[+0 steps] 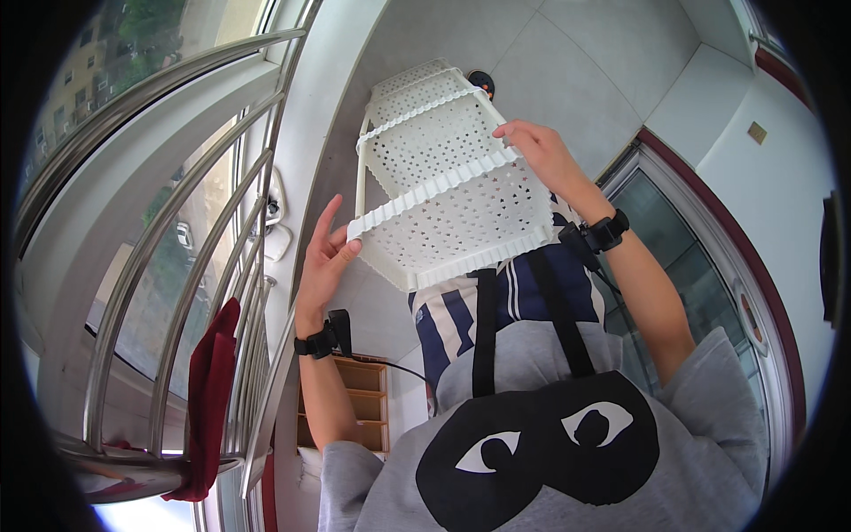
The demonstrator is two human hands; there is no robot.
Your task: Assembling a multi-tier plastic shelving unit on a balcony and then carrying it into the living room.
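A white plastic shelf rack (pixel 443 168) with perforated tiers and wavy edges stands in front of me, seen from above. My left hand (pixel 326 253) grips the near left corner of its closest tier. My right hand (pixel 541 151) holds the right edge of that tier, fingers on the rim. Both wrists carry black bands with a cable. My grey shirt with a black mask print and black straps fills the lower middle of the view.
A steel window railing (pixel 177 293) curves along the left, with a dark red cloth (pixel 208 399) draped over it. A wooden shelf unit (pixel 359 403) sits low down. A glass door (pixel 700 266) with a dark red frame is on the right. The floor (pixel 567 71) is grey tile.
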